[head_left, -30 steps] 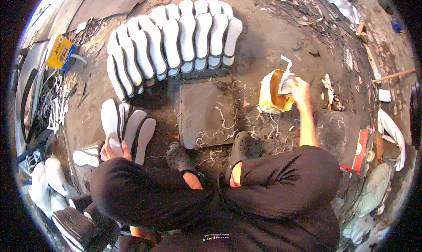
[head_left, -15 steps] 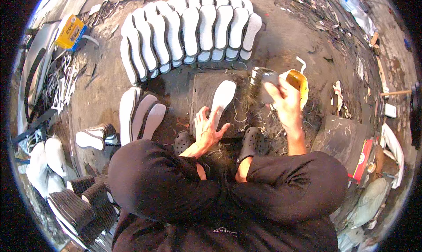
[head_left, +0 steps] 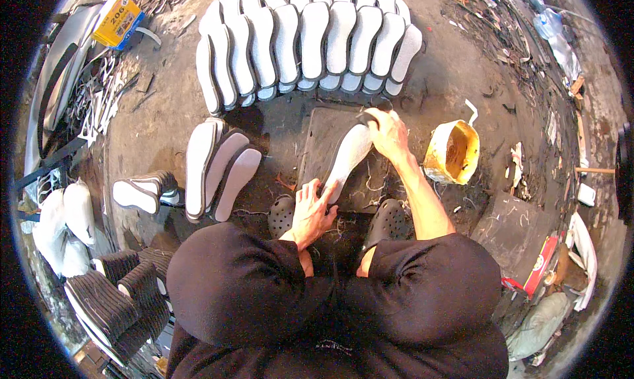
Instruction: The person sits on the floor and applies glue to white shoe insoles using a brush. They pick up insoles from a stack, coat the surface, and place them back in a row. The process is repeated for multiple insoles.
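A white shoe insole [head_left: 355,148] with a dark edge lies slanted on a dark flat board [head_left: 319,133] in front of me. My left hand [head_left: 313,214] holds its near end with forefinger and thumb. At the far end, my right hand [head_left: 391,136] is closed on a dark flat piece [head_left: 365,118], pressed to the insole's tip; the fingers hide much of it. To the right of the board stands a yellowish round tub [head_left: 432,157], its inside coated with amber residue. My dark clogs [head_left: 386,222] flank the near side of the board.
Overlapping rows of white insoles [head_left: 314,42] fan out beyond the board. More insoles [head_left: 241,174] lie left, with dark stacks [head_left: 109,306] at lower left. A yellow box [head_left: 117,22] sits among scraps at far left. At right are a dark sheet [head_left: 508,224] and red box [head_left: 541,266].
My right hand has moved left from beside the tub to the insole's far tip, carrying the dark piece. My left hand's fingers have drawn in at the near end. The view has shifted slightly.
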The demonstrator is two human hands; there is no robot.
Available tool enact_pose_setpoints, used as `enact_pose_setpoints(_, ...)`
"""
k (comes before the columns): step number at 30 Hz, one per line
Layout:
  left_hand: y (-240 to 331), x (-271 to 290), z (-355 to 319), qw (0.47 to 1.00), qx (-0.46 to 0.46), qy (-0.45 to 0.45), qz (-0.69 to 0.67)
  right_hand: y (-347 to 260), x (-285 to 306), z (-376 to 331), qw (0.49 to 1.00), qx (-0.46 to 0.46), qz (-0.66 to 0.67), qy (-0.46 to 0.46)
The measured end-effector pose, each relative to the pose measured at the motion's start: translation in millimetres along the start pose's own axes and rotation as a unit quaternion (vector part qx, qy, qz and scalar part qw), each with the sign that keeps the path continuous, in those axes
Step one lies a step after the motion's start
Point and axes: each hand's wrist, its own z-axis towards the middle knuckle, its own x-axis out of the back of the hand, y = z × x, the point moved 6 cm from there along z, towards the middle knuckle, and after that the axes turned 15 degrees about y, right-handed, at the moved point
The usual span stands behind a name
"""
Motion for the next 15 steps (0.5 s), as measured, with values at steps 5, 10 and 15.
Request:
enact_pose_setpoints(5,2.1,-1.6,2.7,1.0,0.004,0.003,-0.01,-48.4,-12.6,7.4,0.941,0.287,0.077,-0.162)
enact_pose_setpoints(10,-1.6,-3.2,1.5,1.0,0.001,0.001,-0.03,6.8,18.8,-25.3,0.989,0.138,0.058,-0.003)
enact_pose_setpoints(15,2.4,-1.5,3.5,0.999,-0.003,-0.007,-0.042,-9.9,34.4,-99.4,0.991,0.046,0.093,-0.08)
